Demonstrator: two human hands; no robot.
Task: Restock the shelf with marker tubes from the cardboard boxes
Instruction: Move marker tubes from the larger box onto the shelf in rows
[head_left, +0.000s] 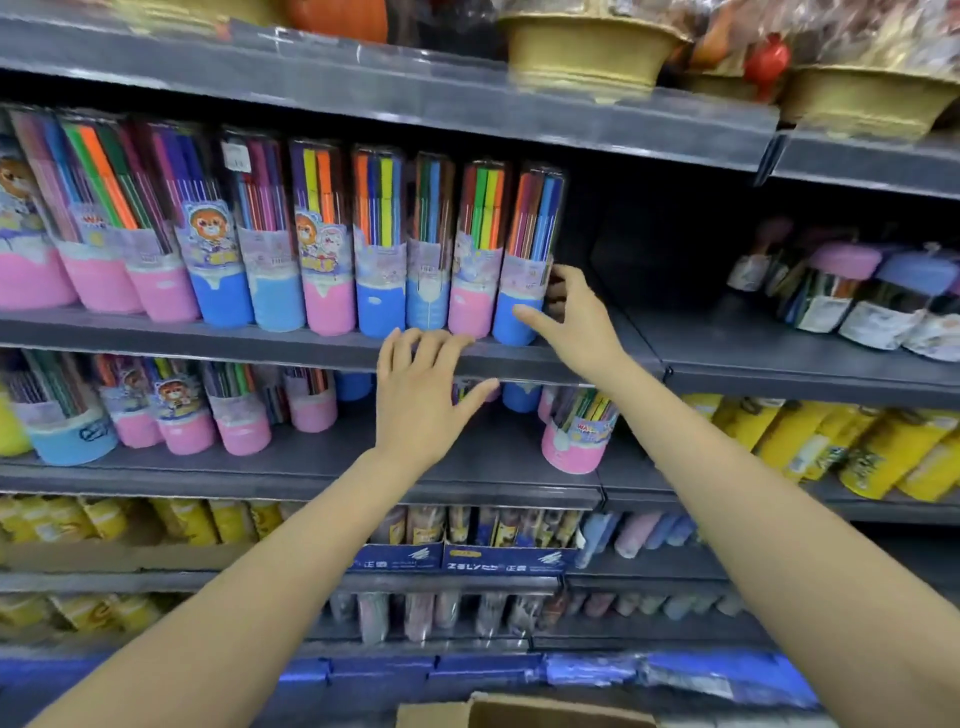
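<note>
A row of marker tubes with pink and blue bases stands on the grey shelf (291, 345). The rightmost one, a blue-based tube (524, 260), has my right hand (571, 317) around its base, thumb in front and fingers behind. My left hand (421, 384) lies flat with spread fingers on the shelf's front edge, just below the tubes, holding nothing. More marker tubes (236, 410) stand on the shelf below, one pink-based tube (576, 436) tilted at its right end. A cardboard box (519, 714) shows at the bottom edge.
Dark bare shelf space lies to the right of the blue-based tube. Tubes lying on their sides (852, 296) fill the right section. Gold baskets (587, 47) sit on the top shelf. Yellow packets (831, 441) fill the lower right shelf.
</note>
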